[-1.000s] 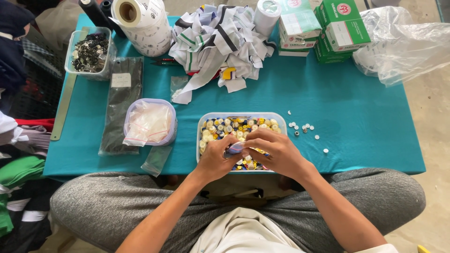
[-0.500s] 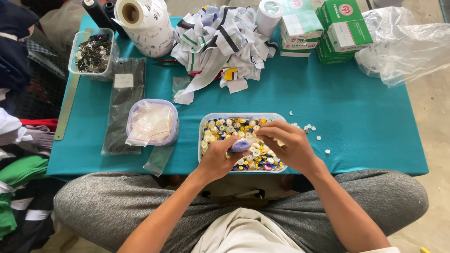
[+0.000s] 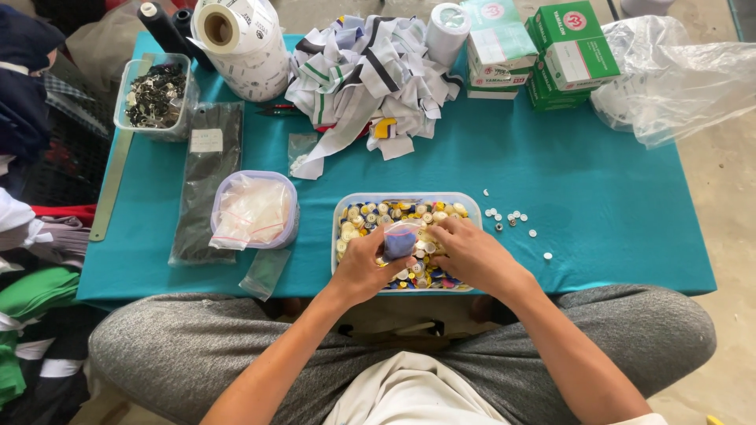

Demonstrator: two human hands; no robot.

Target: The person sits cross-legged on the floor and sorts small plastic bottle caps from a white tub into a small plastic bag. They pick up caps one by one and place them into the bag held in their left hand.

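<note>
Over the tray of buttons on the teal table, my left hand pinches a small clear bag with its fingers, while my right hand presses curled fingers into the buttons beside it.

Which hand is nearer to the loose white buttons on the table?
Right. The right hand is in the tray, just left of the buttons; the left hand is farther left.

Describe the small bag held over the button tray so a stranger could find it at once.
Start at the teal table, then find the clear tray of mixed buttons at its near edge. Over it, the left hand and right hand hold a small clear bag; only it holds something blue.
</note>
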